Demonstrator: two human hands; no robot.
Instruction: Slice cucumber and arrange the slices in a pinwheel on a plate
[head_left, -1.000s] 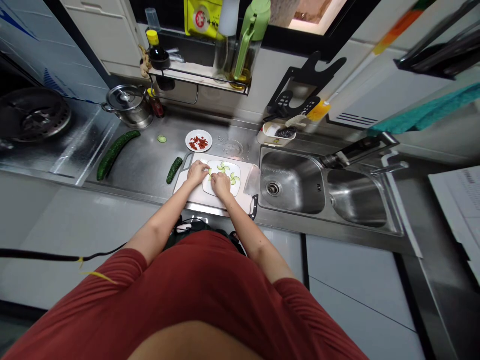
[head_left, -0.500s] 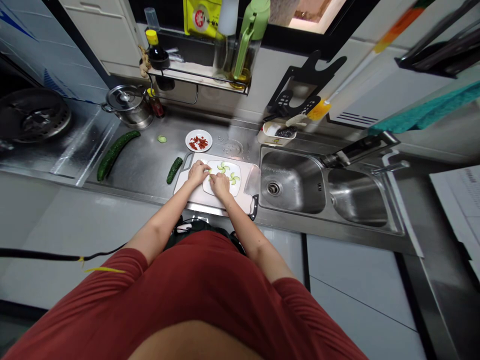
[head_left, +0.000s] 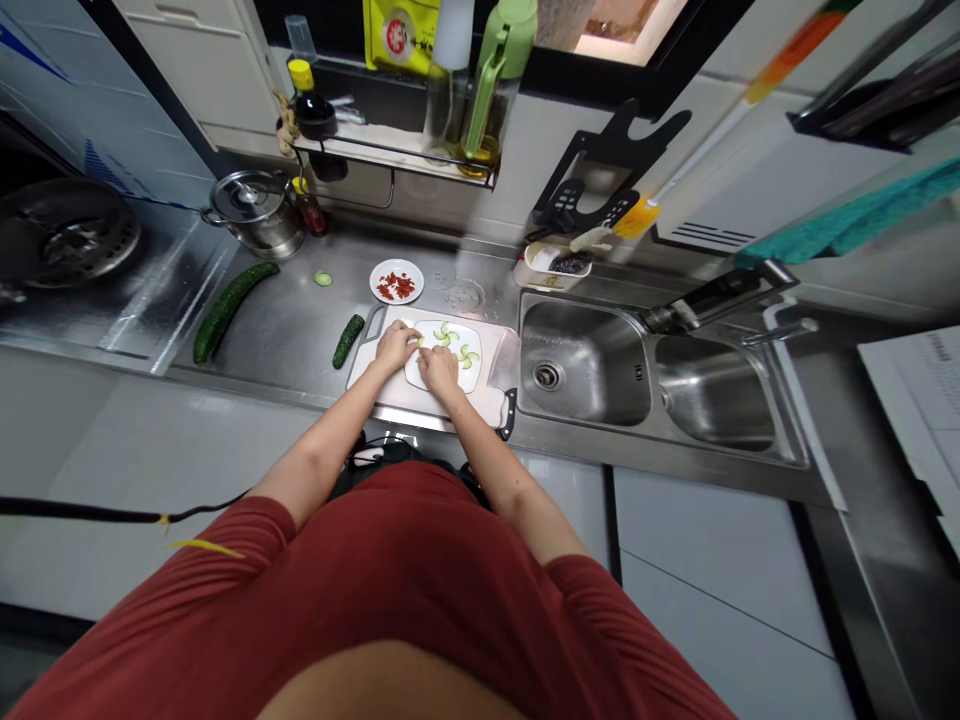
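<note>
A white plate (head_left: 472,375) lies on the white cutting board (head_left: 491,320), with thin green-edged cucumber slices (head_left: 446,334) arranged on it in pinwheel shapes. Over the plate's left side, my left hand (head_left: 396,346) is closed, thumb and fingers pinched at a small pale green cucumber slice. Close beside it, my right hand (head_left: 439,370) also has its fingertips together on a cucumber piece low over the plate; the fingers largely hide what they hold. A cut length of cucumber (head_left: 348,341) rests at the board's left edge.
Behind the board stands a small white dish (head_left: 375,285) of chopped red pieces. A long cucumber (head_left: 229,312), a cucumber end (head_left: 322,278) and a lidded pot (head_left: 259,225) are to the left. A knife handle (head_left: 510,415) shows at the board's front right, beside the sink (head_left: 585,375).
Almost nothing differs. Both hands keep their pinched pose over the plate, with only a very slight shift of the view.
</note>
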